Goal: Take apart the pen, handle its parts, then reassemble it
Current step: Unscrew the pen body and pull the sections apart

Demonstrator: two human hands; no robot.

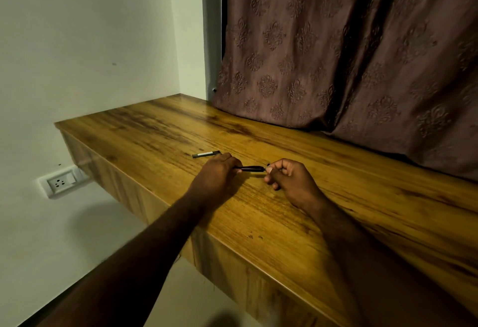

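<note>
While your left hand (216, 175) is clenched around one end of the pen barrel (252, 168), your right hand (285, 178) pinches the other; it lies level, left-right, above the bench (284, 223). Beyond, the pen cap (207, 154) lies partly hidden.

A wooden desk (271, 213) fills a corner of pale walls (85, 42); a patterned mauve curtain (349, 47) hangs behind, a wall socket (61, 182) below its left edge.

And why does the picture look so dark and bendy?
Head view: dim, yellowish room light; both arms cast soft shadows; the wooden desk shines faintly at its far corner; the wide lens curves the edges; the pen barrel looks small and dark; a blurry shadow at the bottom.
</note>
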